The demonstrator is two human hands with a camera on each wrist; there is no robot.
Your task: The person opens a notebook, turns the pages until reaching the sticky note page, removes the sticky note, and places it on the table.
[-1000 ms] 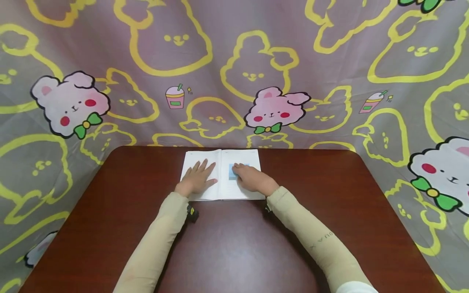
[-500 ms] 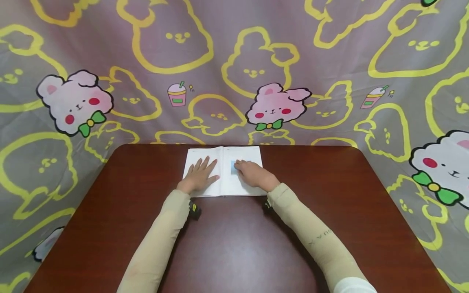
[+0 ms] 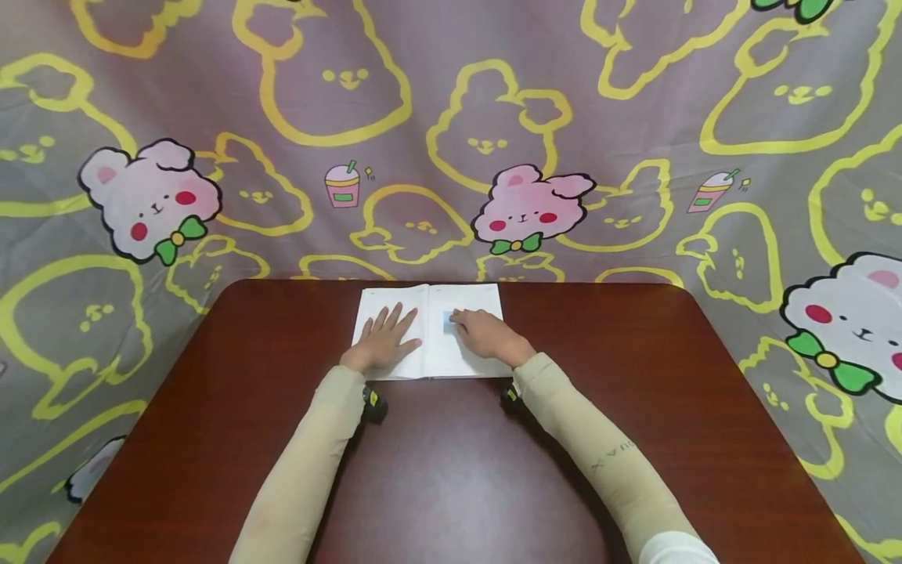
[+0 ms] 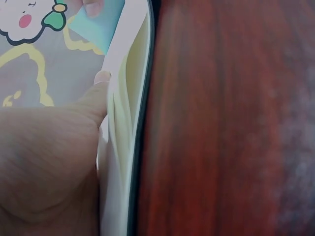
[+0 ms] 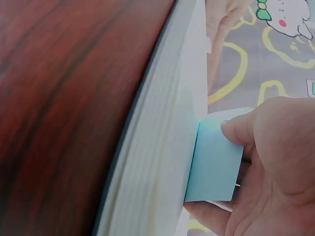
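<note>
An open notebook [image 3: 465,296] with white pages lies near the far edge of the table. My left hand [image 3: 383,343] rests on its left page, fingers spread and straight. Over the right page, my right hand [image 3: 486,335] pinches a light-blue sticky note [image 3: 447,322]. The right wrist view shows the sticky note [image 5: 215,169] standing up from the page, with the thumb on its near face and other fingers behind it. One edge of the note still meets the page. In the left wrist view, the notebook's page edges [image 4: 120,113] gape slightly beside my left thumb.
The dark reddish-brown table [image 3: 451,470] surrounds the notebook. A grey curtain [image 3: 395,86] with cartoon animal prints hangs behind the table and along its sides. Dark wrist cameras sit under both beige sleeves.
Less of the blue note shows beside my right hand than a second ago, and its right part no longer lies visible above the fingers. My left hand stays on the page.
</note>
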